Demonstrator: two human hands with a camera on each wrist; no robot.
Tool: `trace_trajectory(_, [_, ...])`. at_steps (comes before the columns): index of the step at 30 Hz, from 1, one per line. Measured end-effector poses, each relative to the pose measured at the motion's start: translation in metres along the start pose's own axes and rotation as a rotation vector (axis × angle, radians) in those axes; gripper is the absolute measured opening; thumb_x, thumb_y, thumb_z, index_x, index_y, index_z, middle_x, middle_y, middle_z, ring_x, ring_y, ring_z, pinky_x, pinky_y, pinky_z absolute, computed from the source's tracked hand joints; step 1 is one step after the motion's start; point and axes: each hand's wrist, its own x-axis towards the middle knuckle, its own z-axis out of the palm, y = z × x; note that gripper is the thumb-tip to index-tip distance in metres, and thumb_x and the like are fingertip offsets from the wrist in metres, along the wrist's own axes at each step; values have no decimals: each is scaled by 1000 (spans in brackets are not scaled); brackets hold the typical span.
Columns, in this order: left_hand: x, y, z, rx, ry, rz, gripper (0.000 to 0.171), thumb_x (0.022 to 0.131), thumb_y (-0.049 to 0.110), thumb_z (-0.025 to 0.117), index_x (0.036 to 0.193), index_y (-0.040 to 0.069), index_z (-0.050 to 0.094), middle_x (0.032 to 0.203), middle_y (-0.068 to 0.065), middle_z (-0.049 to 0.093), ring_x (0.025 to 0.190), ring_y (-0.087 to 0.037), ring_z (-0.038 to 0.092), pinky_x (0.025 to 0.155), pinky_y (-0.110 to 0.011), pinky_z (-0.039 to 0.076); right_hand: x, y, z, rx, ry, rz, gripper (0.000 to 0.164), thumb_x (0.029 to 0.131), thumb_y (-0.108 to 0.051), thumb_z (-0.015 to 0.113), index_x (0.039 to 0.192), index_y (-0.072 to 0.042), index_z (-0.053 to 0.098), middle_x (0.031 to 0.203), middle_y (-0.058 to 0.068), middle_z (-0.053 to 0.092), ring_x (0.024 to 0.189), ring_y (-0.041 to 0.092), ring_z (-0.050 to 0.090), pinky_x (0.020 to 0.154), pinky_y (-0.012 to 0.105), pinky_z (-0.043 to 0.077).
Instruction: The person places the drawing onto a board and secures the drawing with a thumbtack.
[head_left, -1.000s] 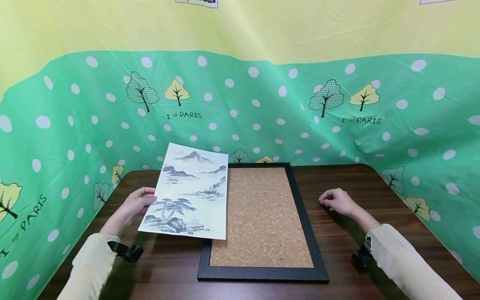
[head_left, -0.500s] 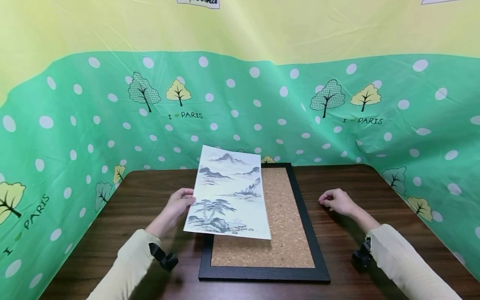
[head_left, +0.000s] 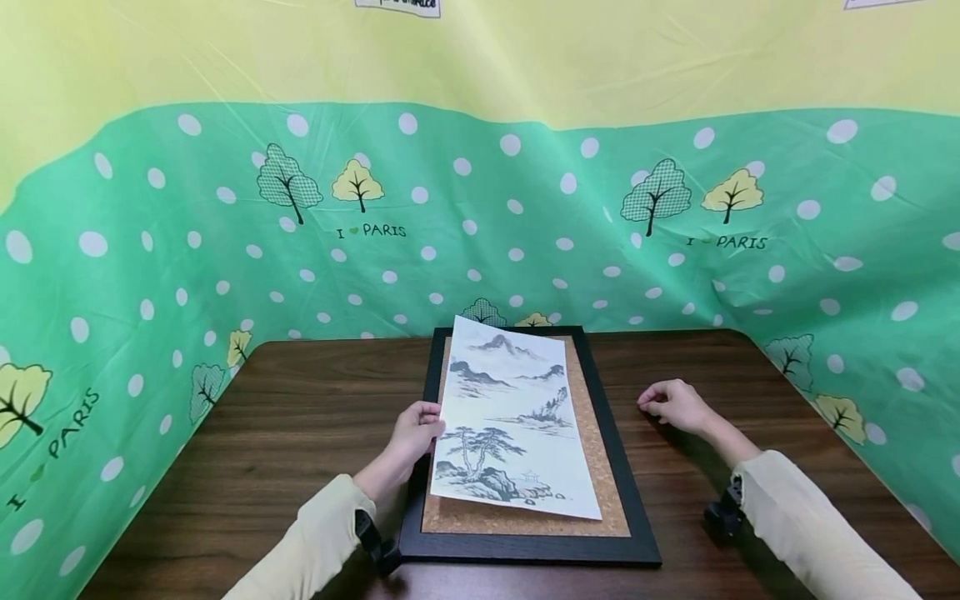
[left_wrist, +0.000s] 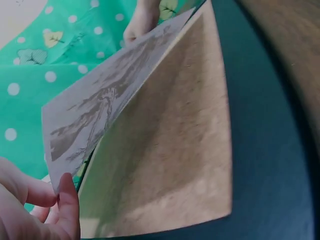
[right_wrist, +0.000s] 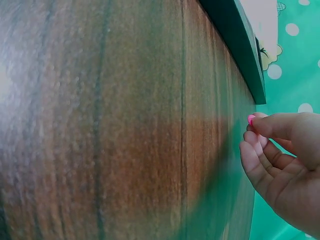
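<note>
My left hand (head_left: 412, 433) pinches the left edge of a paper sheet with an ink landscape print (head_left: 510, 417) between thumb and fingers. The sheet is tilted over the cork board (head_left: 525, 526), hiding most of its cork; the board's black frame (head_left: 525, 548) shows around it. In the left wrist view the sheet (left_wrist: 107, 92) stands raised off the cork (left_wrist: 185, 140) along the pinched side. To the right of the board, my right hand (head_left: 678, 404) is held just over the table. Its thumb and forefinger pinch a small pink push pin (right_wrist: 251, 119), mostly hidden by the fingertips.
The board lies flat on a dark wooden table (head_left: 330, 392), its far end near the table's back edge. A green and yellow patterned cloth (head_left: 480, 192) hangs behind and around the table. Black camera mounts (head_left: 723, 508) sit on both wrists.
My left hand has carried the print rightward from the board's left side to over the cork, then lowered it nearer the board. The right hand has stayed in place.
</note>
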Motion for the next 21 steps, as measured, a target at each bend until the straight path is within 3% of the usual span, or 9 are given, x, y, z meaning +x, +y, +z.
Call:
trace_trajectory(10, [-10,-4,10,136,2,-3,23,83,-3,52,106,-6,52,87,-11,53,69,-16,50,55,-25,44,0,-2,3,6,-3,-5,12,86,4,53,90,8,63,84,14,64,69,20,56,57,31,51])
trace_trajectory(17, [-11,-7,10,170,26,-14,21,83,-3,54,104,-6,53,87,-12,53,71,-17,52,57,-28,46,0,-2,3,6,-1,3,12,86,3,53,90,7,64,83,13,63,70,19,56,58,32,51])
trace_trajectory(21, [-10,-8,8,200,23,17,22,82,-4,55,104,-7,53,85,-11,53,69,-16,51,56,-28,47,0,-1,3,9,-4,4,12,86,3,53,90,7,64,83,13,64,70,20,56,58,31,51])
